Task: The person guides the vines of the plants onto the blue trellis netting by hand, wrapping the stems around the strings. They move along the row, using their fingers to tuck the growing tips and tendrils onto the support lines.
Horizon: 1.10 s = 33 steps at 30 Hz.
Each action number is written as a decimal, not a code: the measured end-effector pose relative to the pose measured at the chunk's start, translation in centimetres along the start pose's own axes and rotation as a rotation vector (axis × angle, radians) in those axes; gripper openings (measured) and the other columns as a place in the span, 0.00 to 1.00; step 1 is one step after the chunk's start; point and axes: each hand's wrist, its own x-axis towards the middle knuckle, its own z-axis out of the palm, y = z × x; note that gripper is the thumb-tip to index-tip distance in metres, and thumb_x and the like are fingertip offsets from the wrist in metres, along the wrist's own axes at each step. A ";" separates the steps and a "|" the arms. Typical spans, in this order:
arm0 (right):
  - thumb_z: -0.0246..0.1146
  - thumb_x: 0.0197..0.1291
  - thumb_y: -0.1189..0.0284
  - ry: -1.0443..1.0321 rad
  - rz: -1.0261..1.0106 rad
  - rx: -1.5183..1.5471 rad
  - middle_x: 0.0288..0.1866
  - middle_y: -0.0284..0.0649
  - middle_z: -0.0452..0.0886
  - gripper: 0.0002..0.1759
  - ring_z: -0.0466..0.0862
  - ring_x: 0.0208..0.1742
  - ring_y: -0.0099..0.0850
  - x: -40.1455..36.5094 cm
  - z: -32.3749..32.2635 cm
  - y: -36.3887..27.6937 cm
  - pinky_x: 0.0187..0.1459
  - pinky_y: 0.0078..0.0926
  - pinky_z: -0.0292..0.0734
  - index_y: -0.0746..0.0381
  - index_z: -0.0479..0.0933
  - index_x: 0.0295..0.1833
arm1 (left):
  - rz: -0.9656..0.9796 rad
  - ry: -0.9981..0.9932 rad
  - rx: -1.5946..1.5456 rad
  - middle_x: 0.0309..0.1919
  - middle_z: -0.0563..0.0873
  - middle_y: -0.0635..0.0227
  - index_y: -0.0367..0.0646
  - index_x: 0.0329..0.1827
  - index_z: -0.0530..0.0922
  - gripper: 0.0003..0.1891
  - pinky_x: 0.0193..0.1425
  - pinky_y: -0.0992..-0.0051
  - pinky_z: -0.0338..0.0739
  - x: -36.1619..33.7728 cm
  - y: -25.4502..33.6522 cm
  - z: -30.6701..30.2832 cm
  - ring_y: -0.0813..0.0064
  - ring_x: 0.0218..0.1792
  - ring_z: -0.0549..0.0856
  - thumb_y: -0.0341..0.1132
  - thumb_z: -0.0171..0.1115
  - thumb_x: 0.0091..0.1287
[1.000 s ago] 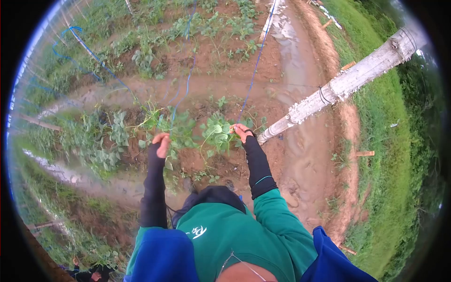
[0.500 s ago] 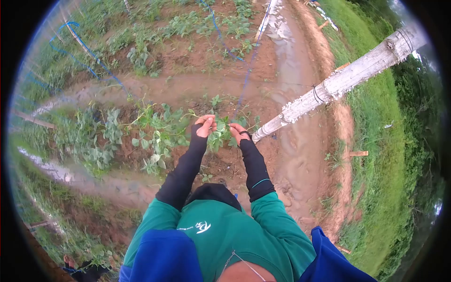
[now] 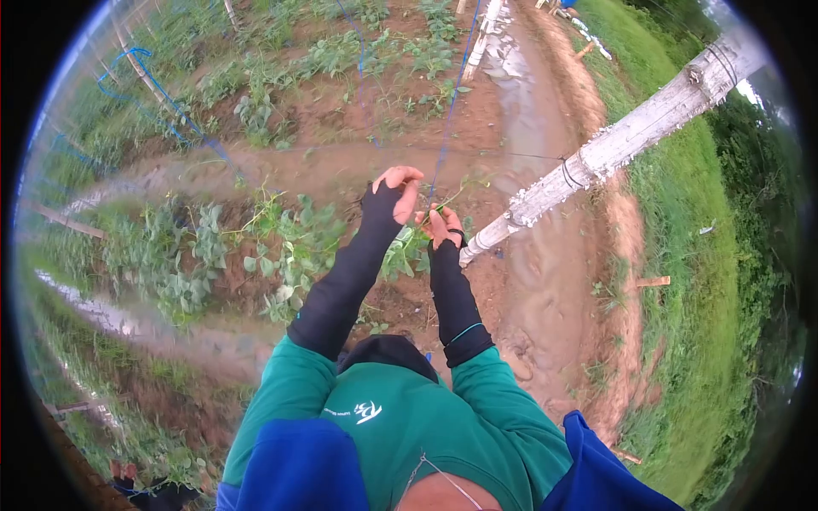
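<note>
My right hand (image 3: pixel 445 228) is closed around a thin green vine shoot (image 3: pixel 460 192), whose tip sticks up and to the right above the fingers. A blue string (image 3: pixel 440 162) runs down to this spot, close to both hands. To the upper left, my left hand (image 3: pixel 399 189) is raised with its fingers curved and the thumb apart; nothing shows in it. Leaves of the plant (image 3: pixel 400 257) hang below my hands, partly covered by my black sleeves.
A peeling white post (image 3: pixel 588 166) slants up right beside my right hand. Leafy plants (image 3: pixel 294 247) fill the bed on the left. A muddy, wet path (image 3: pixel 545 281) runs along the right, with a grassy bank (image 3: pixel 682 298) beyond. More blue string (image 3: pixel 183 119) hangs at upper left.
My left hand has moved up and right, away from the leaves. My right hand has shifted slightly right, and the vine shoot now rises above it near the string.
</note>
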 end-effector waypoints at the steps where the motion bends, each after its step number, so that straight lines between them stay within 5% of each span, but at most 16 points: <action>1: 0.53 0.53 0.75 0.013 0.075 -0.051 0.29 0.39 0.76 0.11 0.77 0.28 0.26 -0.1 0.4 -0.5 0.30 0.18 0.71 0.65 0.67 0.43 | -0.100 -0.062 0.017 0.23 0.77 0.64 0.42 0.36 0.73 0.07 0.27 0.76 0.71 -0.6 -1.8 -0.1 0.73 0.21 0.76 0.29 0.52 0.54; 3: 0.53 0.53 0.76 -0.007 0.181 -0.164 0.29 0.39 0.76 0.11 0.78 0.26 0.26 0.3 0.5 -0.8 0.28 0.22 0.74 0.65 0.66 0.43 | -0.198 -0.125 0.038 0.22 0.77 0.64 0.41 0.36 0.73 0.07 0.27 0.77 0.71 -1.0 -2.3 -0.1 0.75 0.21 0.76 0.30 0.53 0.54; 5: 0.53 0.53 0.76 -0.093 0.208 -0.247 0.29 0.39 0.76 0.11 0.78 0.27 0.26 0.8 0.5 -1.2 0.28 0.21 0.74 0.65 0.66 0.43 | -0.672 -0.359 -0.207 0.20 0.76 0.66 0.37 0.36 0.72 0.09 0.26 0.79 0.71 -1.5 -2.4 0.6 0.80 0.20 0.75 0.32 0.52 0.55; 6: 0.53 0.54 0.75 -0.176 0.236 -0.331 0.29 0.39 0.76 0.11 0.78 0.27 0.26 1.0 0.4 -1.3 0.28 0.21 0.74 0.65 0.66 0.43 | -0.672 -0.357 -0.208 0.20 0.76 0.66 0.37 0.36 0.72 0.09 0.26 0.79 0.71 -1.5 -2.6 0.7 0.80 0.20 0.75 0.32 0.52 0.55; 11: 0.53 0.54 0.74 -0.242 0.289 -0.302 0.30 0.39 0.76 0.10 0.77 0.29 0.24 1.6 -0.3 -1.7 0.30 0.19 0.73 0.65 0.66 0.42 | -0.554 -0.303 -0.621 0.25 0.76 0.67 0.37 0.36 0.72 0.09 0.24 0.82 0.68 -1.2 -2.3 0.1 0.83 0.21 0.74 0.30 0.53 0.53; 14: 0.53 0.55 0.73 -0.297 0.286 -0.120 0.30 0.38 0.76 0.10 0.77 0.30 0.23 1.8 -0.8 -0.9 0.32 0.17 0.72 0.65 0.67 0.42 | -0.388 -0.387 -0.588 0.22 0.74 0.70 0.38 0.33 0.71 0.06 0.24 0.82 0.67 -1.1 -3.0 -0.2 0.83 0.22 0.73 0.27 0.52 0.51; 17: 0.52 0.55 0.72 -0.365 0.269 0.014 0.33 0.38 0.76 0.09 0.77 0.32 0.24 1.3 -1.0 -0.6 0.33 0.17 0.72 0.63 0.67 0.41 | -0.446 -0.359 -0.571 0.21 0.73 0.70 0.40 0.30 0.70 0.05 0.21 0.82 0.67 -1.0 -3.4 0.2 0.82 0.17 0.72 0.24 0.49 0.49; 19: 0.55 0.53 0.73 -0.265 0.337 0.291 0.37 0.39 0.74 0.12 0.75 0.40 0.27 1.3 -1.4 -0.6 0.41 0.25 0.71 0.64 0.67 0.44 | -0.361 -0.307 -0.488 0.22 0.73 0.69 0.40 0.28 0.70 0.05 0.22 0.81 0.67 -0.9 -3.8 0.3 0.80 0.19 0.72 0.25 0.49 0.47; 20: 0.55 0.53 0.73 -0.267 0.337 0.292 0.37 0.39 0.74 0.12 0.75 0.40 0.27 1.3 -1.0 -0.7 0.41 0.25 0.71 0.64 0.67 0.44 | -0.276 -0.255 -0.404 0.23 0.73 0.68 0.41 0.27 0.71 0.05 0.24 0.79 0.67 -0.7 -3.3 0.1 0.78 0.20 0.73 0.25 0.49 0.46; 22: 0.55 0.51 0.75 0.120 0.014 -0.143 0.40 0.40 0.74 0.18 0.73 0.46 0.29 1.5 -0.2 -0.8 0.46 0.23 0.66 0.63 0.64 0.50 | -0.147 -0.284 -0.274 0.24 0.73 0.67 0.41 0.27 0.71 0.05 0.26 0.78 0.67 -0.6 -2.3 -0.5 0.76 0.23 0.73 0.25 0.49 0.45; 23: 0.56 0.47 0.78 0.000 -0.302 -0.196 0.42 0.42 0.73 0.22 0.70 0.50 0.29 1.9 0.2 -0.6 0.50 0.25 0.62 0.63 0.64 0.52 | -0.019 -0.312 -0.144 0.25 0.73 0.65 0.41 0.27 0.71 0.06 0.28 0.77 0.67 -0.4 -1.4 -1.0 0.75 0.25 0.73 0.25 0.49 0.45; 24: 0.56 0.47 0.78 -0.001 -0.300 -0.194 0.42 0.42 0.73 0.22 0.70 0.50 0.29 2.2 0.2 -0.7 0.50 0.25 0.62 0.63 0.64 0.52 | -0.019 -0.312 -0.142 0.25 0.73 0.65 0.41 0.27 0.71 0.06 0.28 0.77 0.67 -0.4 -0.8 -1.3 0.75 0.25 0.73 0.25 0.49 0.45; 26: 0.56 0.46 0.79 -0.320 -0.280 -0.475 0.45 0.42 0.72 0.21 0.70 0.49 0.29 2.2 0.3 -1.2 0.51 0.24 0.62 0.65 0.66 0.50 | -0.029 -0.372 -0.133 0.25 0.72 0.64 0.42 0.27 0.71 0.06 0.29 0.76 0.68 -0.5 0.1 -1.4 0.71 0.26 0.73 0.26 0.49 0.45; 33: 0.55 0.51 0.75 -0.193 -0.169 -0.286 0.40 0.37 0.74 0.16 0.72 0.41 0.21 0.4 0.9 -1.8 0.44 0.17 0.65 0.67 0.68 0.47 | 0.145 -0.315 -0.095 0.26 0.70 0.63 0.42 0.29 0.72 0.06 0.29 0.74 0.68 -0.4 0.6 -0.5 0.66 0.27 0.74 0.26 0.52 0.46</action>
